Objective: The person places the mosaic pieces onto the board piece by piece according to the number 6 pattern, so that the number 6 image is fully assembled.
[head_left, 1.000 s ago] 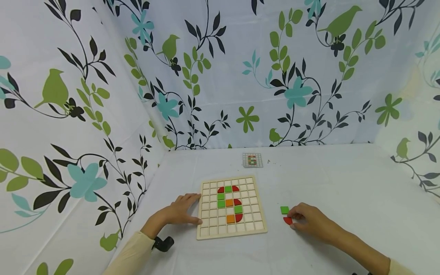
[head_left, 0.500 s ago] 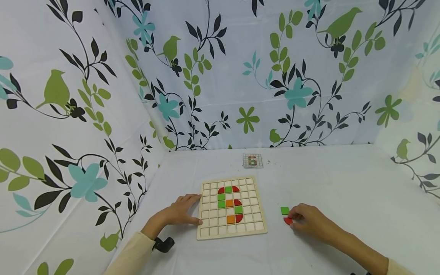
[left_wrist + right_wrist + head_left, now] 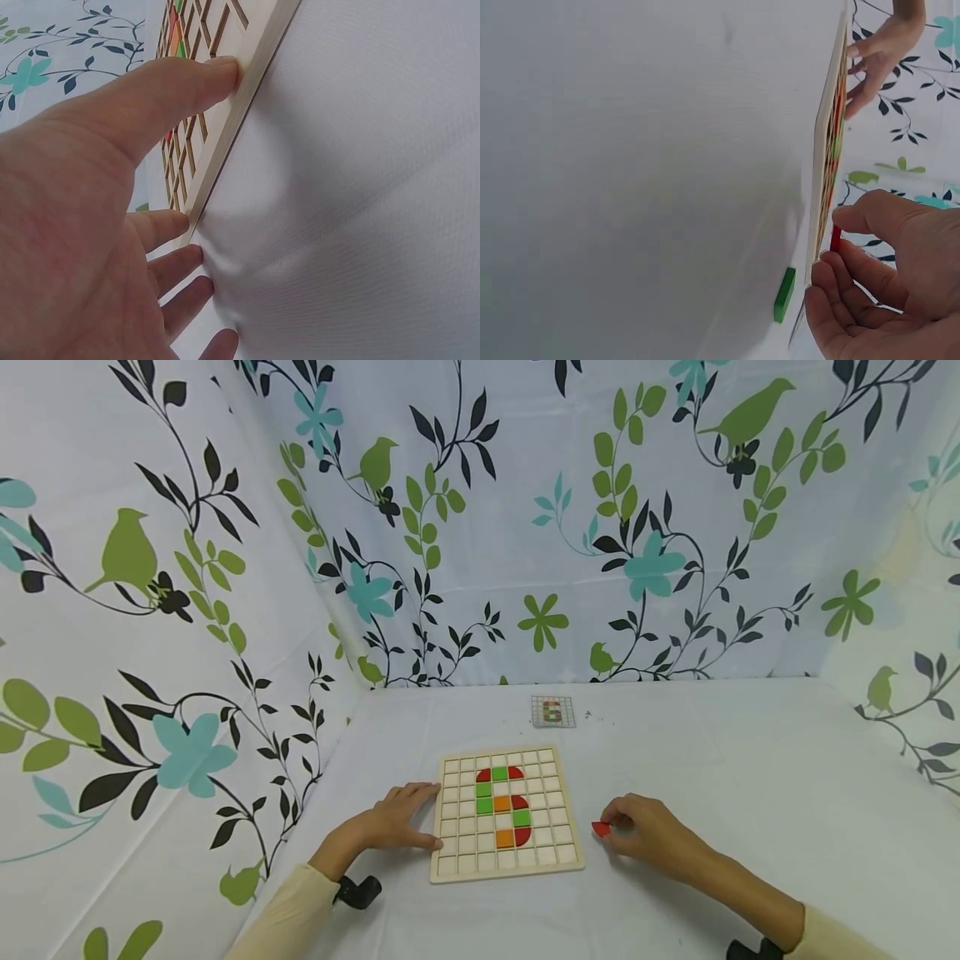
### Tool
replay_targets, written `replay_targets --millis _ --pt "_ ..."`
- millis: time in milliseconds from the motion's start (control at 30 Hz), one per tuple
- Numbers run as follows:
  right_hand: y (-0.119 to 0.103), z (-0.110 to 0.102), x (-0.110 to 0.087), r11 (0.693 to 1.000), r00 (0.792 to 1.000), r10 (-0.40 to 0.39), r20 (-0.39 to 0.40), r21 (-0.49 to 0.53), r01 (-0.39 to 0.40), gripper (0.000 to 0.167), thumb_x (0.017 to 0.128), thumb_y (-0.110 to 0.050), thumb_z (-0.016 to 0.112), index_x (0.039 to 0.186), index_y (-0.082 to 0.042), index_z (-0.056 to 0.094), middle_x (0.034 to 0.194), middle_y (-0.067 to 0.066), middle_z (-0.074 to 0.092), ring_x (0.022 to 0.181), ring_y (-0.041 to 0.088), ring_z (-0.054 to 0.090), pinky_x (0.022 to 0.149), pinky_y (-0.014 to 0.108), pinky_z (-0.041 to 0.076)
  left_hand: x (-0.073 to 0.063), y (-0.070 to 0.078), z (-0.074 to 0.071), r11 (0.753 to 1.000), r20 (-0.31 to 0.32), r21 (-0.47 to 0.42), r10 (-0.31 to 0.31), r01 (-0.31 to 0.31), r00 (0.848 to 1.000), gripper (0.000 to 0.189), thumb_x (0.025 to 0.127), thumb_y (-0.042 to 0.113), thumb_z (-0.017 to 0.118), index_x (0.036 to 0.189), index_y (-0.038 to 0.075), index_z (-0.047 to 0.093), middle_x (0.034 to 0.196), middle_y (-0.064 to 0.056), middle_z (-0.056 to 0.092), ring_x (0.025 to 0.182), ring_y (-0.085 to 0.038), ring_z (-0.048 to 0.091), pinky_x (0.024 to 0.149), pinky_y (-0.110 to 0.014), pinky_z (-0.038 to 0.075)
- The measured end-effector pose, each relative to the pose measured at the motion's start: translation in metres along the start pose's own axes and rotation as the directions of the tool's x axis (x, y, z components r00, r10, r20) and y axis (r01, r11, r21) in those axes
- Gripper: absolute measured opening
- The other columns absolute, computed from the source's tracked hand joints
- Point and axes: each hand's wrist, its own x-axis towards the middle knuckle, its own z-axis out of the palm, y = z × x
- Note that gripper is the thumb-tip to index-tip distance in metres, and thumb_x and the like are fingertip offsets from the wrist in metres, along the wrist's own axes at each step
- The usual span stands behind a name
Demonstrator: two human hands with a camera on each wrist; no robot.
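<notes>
On the white table lies a square wooden grid board (image 3: 507,874) holding red, green and orange tiles set in an S-like figure. My left hand (image 3: 393,821) rests at its left edge; in the left wrist view the thumb touches the rim and the fingers are spread. To the board's right, my right hand (image 3: 654,833) pinches a red quarter-round tile (image 3: 601,829) between thumb and fingertip. The right wrist view shows that red tile (image 3: 835,238) edge-on. A green square tile (image 3: 784,295) lies on the cloth there; the right hand hides it in the head view.
Behind the board lies a small printed grid card (image 3: 552,712) with a coloured figure. A few tiny dark specks (image 3: 588,715) are beside it. A patterned curtain (image 3: 465,635) with leaves and birds hangs around the back and sides of the table.
My right hand has picked up the red tile and moved left towards the board with it. The green tile has passed out of sight in the head view. My left hand stays put.
</notes>
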Motion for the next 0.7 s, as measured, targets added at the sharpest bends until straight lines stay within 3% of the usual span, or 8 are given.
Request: replay_targets --millis 400,700 --pt "-0.042 0.025 0.035 0.995 0.995 0.089 0.053 0.045 -0.092 0.015 0.089 -0.012 0.083 0.101 -0.012 0.074 0.098 -0.004 0.066 0.095 0.015 0.06 0.089 0.038 0.056 0.001 -0.001 -0.001 1.0 -0.006 -0.006 0.017 -0.017 1.0 0.1 0.084 0.05 0.086 0.163 0.012 0.038 0.166 -0.015 0.037 0.149 -0.044 0.035 0.114 -0.074 0.032" --pt "-0.074 0.05 0.052 1.0 0.991 0.016 0.133 0.007 -0.017 0.016 0.087 -0.009 0.083 0.102 -0.007 0.076 0.095 -0.002 0.065 0.09 0.016 0.057 0.084 0.035 0.056 0.003 -0.001 0.0 1.0 0.007 -0.005 0.005 -0.005 1.0 0.1 0.085 0.05 0.085 0.164 0.01 0.037 0.166 -0.016 0.036 0.15 -0.044 0.034 0.115 -0.073 0.031"
